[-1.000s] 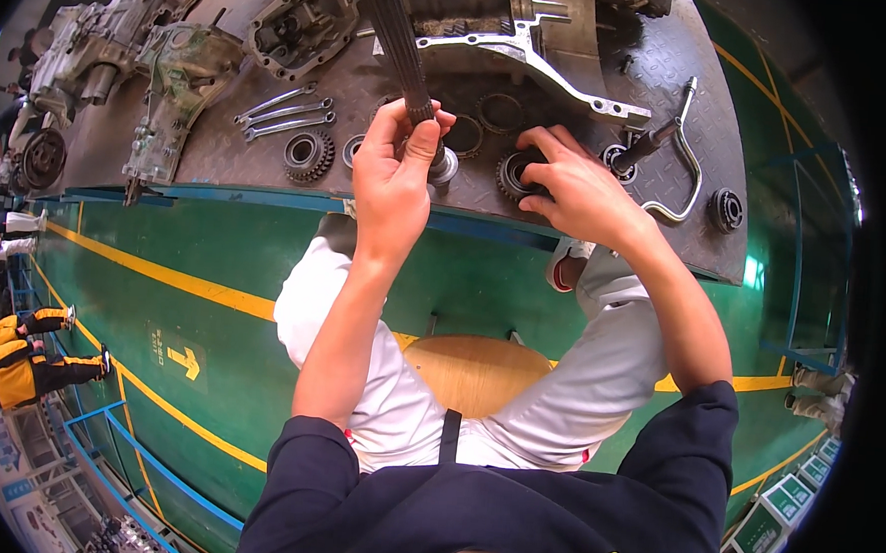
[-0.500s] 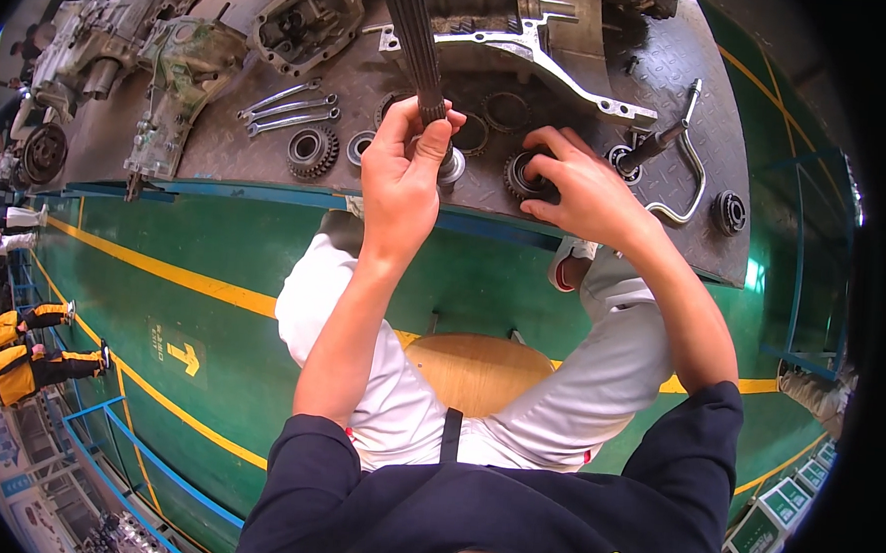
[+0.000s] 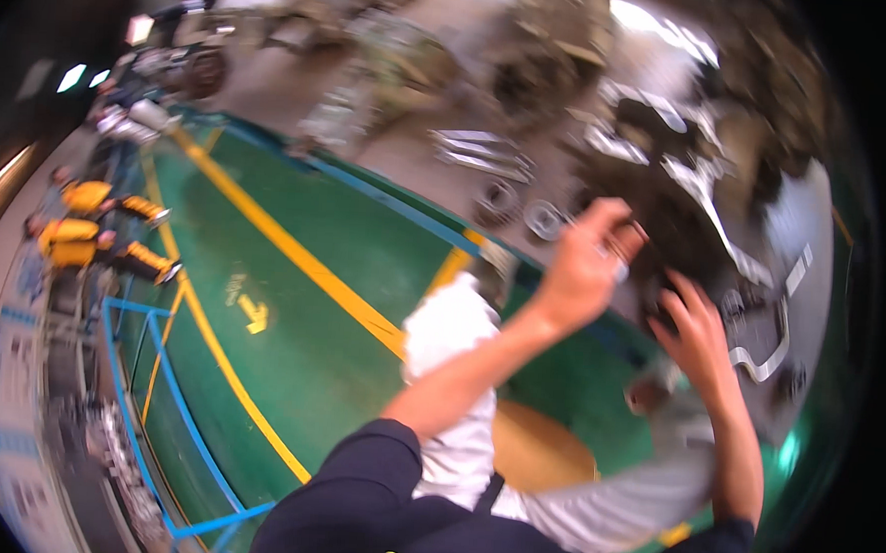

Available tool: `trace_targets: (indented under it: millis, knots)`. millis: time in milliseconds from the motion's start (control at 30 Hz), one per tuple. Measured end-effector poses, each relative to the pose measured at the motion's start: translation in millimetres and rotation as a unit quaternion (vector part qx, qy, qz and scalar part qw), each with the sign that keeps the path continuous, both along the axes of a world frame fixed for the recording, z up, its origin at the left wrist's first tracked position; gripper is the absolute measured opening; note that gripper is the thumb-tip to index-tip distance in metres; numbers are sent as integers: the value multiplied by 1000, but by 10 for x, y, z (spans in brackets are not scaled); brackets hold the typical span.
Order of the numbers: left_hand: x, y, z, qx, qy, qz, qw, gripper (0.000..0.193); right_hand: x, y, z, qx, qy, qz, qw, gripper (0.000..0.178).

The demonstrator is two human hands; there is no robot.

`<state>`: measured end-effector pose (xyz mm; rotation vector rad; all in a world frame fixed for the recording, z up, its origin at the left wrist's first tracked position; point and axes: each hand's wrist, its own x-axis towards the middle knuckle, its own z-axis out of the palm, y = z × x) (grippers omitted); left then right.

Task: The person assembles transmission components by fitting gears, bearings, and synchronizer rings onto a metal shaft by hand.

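Note:
The whole view is smeared by motion. My left hand [image 3: 586,269] is raised over the bench's near edge, its fingers curled round a dark splined shaft [image 3: 655,210] that blurs into the dark parts behind it. To its right, my right hand [image 3: 698,335] is bent over a dark ring gear [image 3: 656,302] on the bench, thumb and fingers around it. Left of my left hand lie a pale bearing ring [image 3: 543,220] and a toothed gear [image 3: 497,199]. Whether the gear has been lifted is too blurred to see.
Several wrenches [image 3: 481,153] lie on the metal bench [image 3: 408,180]. Metal housings [image 3: 378,83] stand farther back. A bent metal tube [image 3: 782,339] and a small bearing [image 3: 790,383] are at right. A wooden stool [image 3: 544,450] is between my legs. Two people [image 3: 74,242] stand far left.
The view has swung and tilted, so bench and floor appear shifted right and slanted. Both hands stay near the same parts, with the shaft and gear now blurred.

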<state>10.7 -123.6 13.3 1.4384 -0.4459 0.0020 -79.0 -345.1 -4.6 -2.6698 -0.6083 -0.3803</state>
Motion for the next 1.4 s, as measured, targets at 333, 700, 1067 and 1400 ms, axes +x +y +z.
trace_targets:
  millis: [333, 700, 1067, 1400]
  knots:
    - [-56, 117, 71, -4, 66, -35, 997, 24, 33, 21, -56, 135, 41, -45, 989, 37]
    - [-29, 96, 99, 9, 84, -44, 995, 26, 43, -15, -116, 240, 81, -130, 959, 28]
    - [-23, 87, 14, -7, 57, -28, 998, 27, 72, -87, -231, 372, 183, -169, 894, 27]
    - [-12, 90, 27, 2, 76, -38, 996, 26, 74, -107, -323, 392, 190, -169, 884, 23]
